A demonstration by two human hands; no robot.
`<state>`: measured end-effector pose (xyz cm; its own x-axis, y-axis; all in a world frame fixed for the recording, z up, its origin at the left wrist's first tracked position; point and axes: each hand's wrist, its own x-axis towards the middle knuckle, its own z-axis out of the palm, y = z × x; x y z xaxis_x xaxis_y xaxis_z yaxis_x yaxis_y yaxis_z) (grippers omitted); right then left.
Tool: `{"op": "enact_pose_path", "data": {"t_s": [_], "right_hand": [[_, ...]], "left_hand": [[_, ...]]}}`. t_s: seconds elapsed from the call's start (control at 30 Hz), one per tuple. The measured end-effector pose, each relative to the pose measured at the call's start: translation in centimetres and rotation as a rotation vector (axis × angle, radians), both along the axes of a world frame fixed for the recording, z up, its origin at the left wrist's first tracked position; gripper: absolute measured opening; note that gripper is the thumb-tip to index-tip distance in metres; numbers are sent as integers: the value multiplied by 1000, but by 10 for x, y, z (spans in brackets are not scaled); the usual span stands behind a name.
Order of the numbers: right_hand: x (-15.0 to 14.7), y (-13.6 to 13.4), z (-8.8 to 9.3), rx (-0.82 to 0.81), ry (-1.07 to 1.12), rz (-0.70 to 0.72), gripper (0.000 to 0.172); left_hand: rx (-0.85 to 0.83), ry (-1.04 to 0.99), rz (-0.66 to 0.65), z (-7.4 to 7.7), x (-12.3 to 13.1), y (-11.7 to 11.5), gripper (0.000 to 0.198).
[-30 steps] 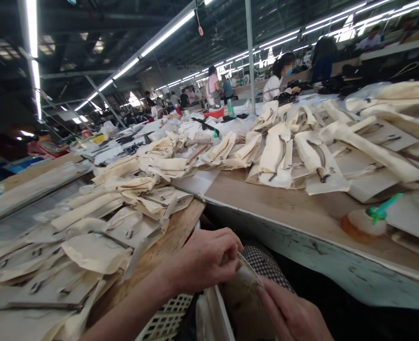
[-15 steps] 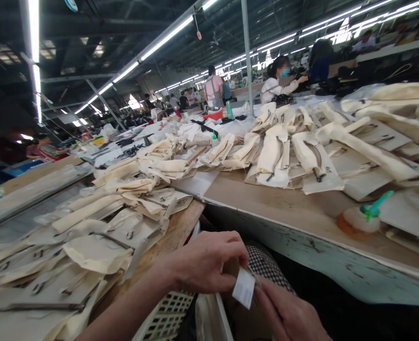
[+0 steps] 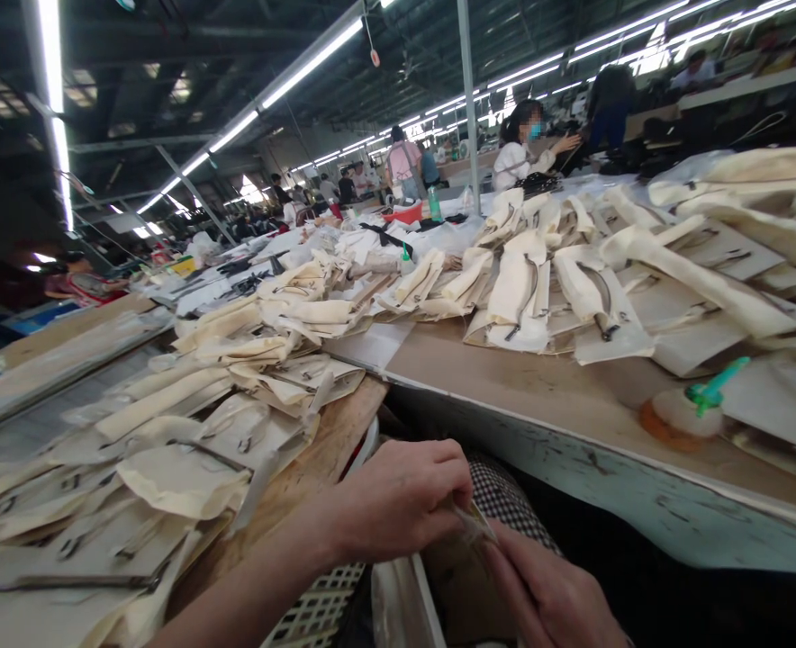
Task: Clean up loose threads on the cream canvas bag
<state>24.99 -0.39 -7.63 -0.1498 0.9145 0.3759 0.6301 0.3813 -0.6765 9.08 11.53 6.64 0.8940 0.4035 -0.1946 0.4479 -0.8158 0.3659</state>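
The white tag that dangled below the grip half a second ago is out of sight. The left hand (image 3: 398,502) pinches the top edge of the tan pouch (image 3: 464,585), fingers pressed together, so the tag seems tucked in. The right hand (image 3: 550,598) touches the pouch just right of the grip, but whether it is closed cannot be told. Cream fabric pieces (image 3: 188,477) crowd the table (image 3: 344,432) left of the grip.

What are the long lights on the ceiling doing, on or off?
On: the ceiling light tubes glow bright white in long lines.
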Motion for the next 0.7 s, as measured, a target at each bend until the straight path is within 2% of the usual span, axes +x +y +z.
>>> {"op": "enact_pose_path", "data": {"t_s": [0.27,0.47,0.7], "right_hand": [[1,-2,-2,28,-54,-12,38],[4,1,5,-15,-64,41,40],[3,5,14,-80,12,36,36]], "left_hand": [[65,-71,-87,-9,0,3,7],[28,-139,-66,-17,2,6,7],[25,-131,-60,-18,3,5,9]]}}
